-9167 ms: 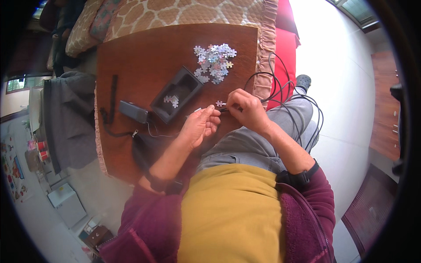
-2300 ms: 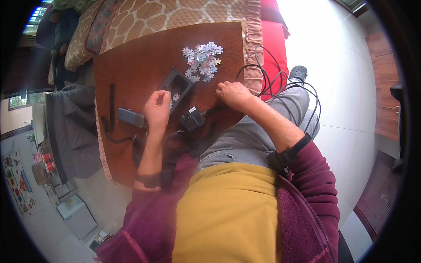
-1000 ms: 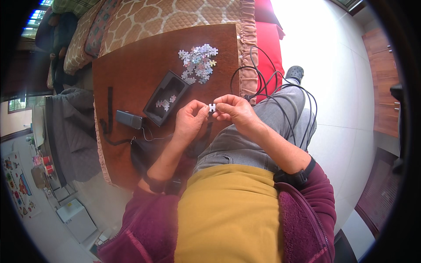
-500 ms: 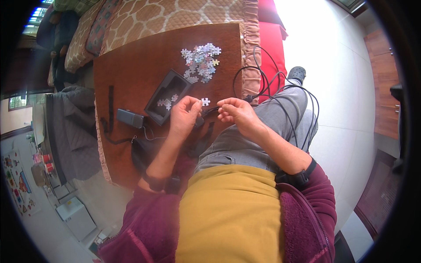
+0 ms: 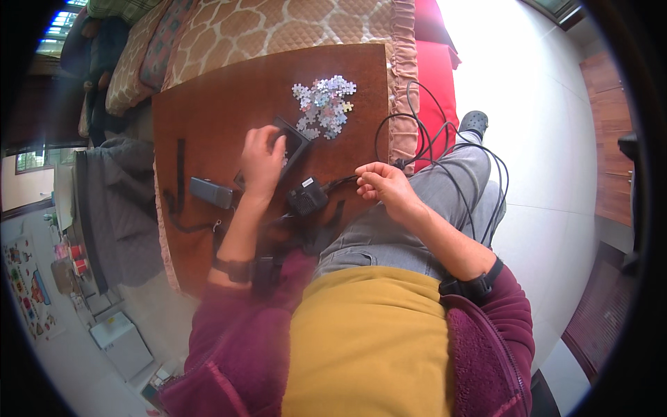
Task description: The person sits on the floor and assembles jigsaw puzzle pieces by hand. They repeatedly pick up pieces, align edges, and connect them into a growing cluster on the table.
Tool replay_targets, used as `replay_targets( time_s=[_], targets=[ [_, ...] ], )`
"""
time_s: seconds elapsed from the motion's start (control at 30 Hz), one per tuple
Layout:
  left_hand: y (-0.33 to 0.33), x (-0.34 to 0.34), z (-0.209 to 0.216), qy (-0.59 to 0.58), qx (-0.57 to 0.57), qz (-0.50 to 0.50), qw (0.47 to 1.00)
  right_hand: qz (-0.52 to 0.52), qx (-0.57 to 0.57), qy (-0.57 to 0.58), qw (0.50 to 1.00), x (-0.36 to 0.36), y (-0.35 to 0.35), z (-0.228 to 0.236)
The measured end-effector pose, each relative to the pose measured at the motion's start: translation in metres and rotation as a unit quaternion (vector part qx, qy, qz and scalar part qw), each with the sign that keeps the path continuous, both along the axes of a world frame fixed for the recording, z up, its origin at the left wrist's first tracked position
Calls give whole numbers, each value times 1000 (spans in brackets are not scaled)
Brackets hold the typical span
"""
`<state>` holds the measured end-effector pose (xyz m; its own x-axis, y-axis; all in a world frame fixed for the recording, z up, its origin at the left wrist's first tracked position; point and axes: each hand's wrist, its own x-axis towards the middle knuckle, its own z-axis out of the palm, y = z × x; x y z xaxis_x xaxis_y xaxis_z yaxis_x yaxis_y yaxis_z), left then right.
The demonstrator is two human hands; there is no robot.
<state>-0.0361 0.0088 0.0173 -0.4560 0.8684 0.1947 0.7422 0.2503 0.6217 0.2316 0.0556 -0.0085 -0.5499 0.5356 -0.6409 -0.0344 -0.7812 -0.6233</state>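
My left hand (image 5: 261, 165) is over the black open box (image 5: 297, 147), its fingers curled and slightly blurred. Anything between those fingertips is hidden from view. The hand also covers most of the box's inside, where only a bit of a pale puzzle piece shows. To the right, my right hand (image 5: 386, 186) hovers near my thigh, thumb and fingers drawn together with nothing visible in them. Its fingertips are close to a black cable. Beyond the box lies a loose heap of jigsaw puzzle pieces (image 5: 325, 104), mostly pale, on the brown wooden board (image 5: 229, 104).
A black power adapter (image 5: 307, 198) lies between my forearms. A dark blue-grey rectangular device (image 5: 211, 193) and a black strap (image 5: 180, 174) are at the left. Looped black cables (image 5: 424, 132) cross the right edge and my leg. A patterned bedspread (image 5: 292, 24) borders the far side.
My left hand has moved left and away from me to the box. The puzzle piece it pinched is out of sight. The adapter is uncovered; my right hand stays nearly in place.
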Motion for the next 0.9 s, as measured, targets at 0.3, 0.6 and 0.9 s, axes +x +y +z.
replay_targets(
  time_s=[0.3,0.6,0.9],
  targets=[
    [95,46,-25,127,-26,-123,984,-4,20,1,1000,9,4,-1],
    [122,58,-53,111,-82,-90,986,-10,20,-4,1000,12,5,1],
    [127,57,-57,14,26,-72,997,-10,25,-29,999,11,8,0]
  ],
)
